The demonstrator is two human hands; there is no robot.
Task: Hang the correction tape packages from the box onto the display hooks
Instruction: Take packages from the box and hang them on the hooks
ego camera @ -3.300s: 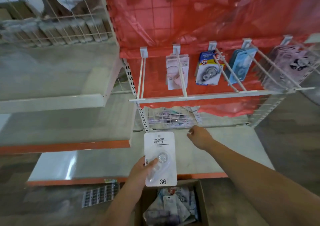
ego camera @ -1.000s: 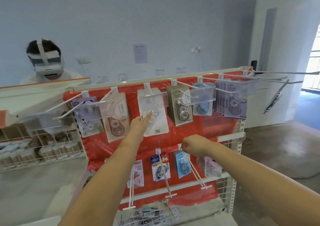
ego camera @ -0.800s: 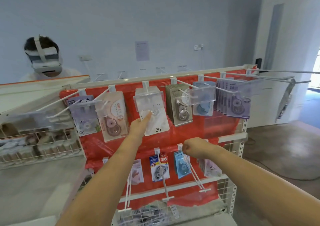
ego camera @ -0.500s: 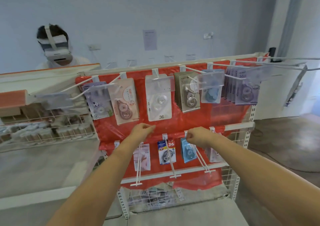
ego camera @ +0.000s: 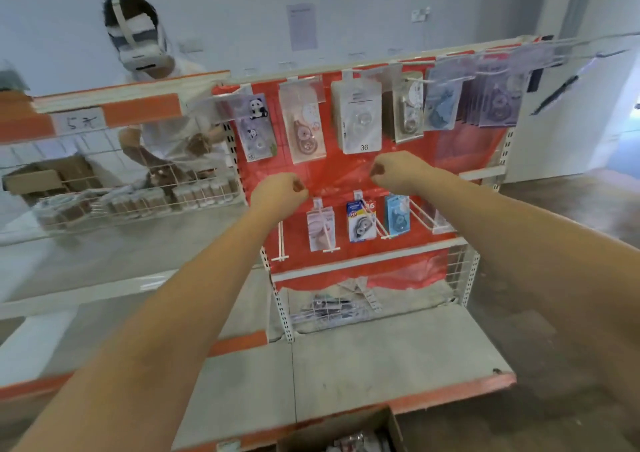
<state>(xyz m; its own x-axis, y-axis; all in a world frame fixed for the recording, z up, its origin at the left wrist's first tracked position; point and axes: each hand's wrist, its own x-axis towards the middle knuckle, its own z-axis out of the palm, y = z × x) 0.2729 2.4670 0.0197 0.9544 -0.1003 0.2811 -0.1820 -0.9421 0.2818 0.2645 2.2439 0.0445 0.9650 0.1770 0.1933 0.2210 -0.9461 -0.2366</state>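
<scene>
The white correction tape package marked 36 hangs on a hook in the top row of the red display panel, between a pink package and a grey one. My left hand is a loose fist with nothing in it, below and left of that package. My right hand is also curled shut and empty, just under the top row. The cardboard box with more packages sits at the bottom edge, partly cut off.
A lower row of hooks holds a few packages, with long bare prongs sticking toward me. A wire basket sits under it, above a grey shelf. A person in a headset stands behind the left shelving.
My left hand carried the white package up from the box, hung it on the top hook, let go and dropped below it. The view has tilted down, bringing the box into sight.
</scene>
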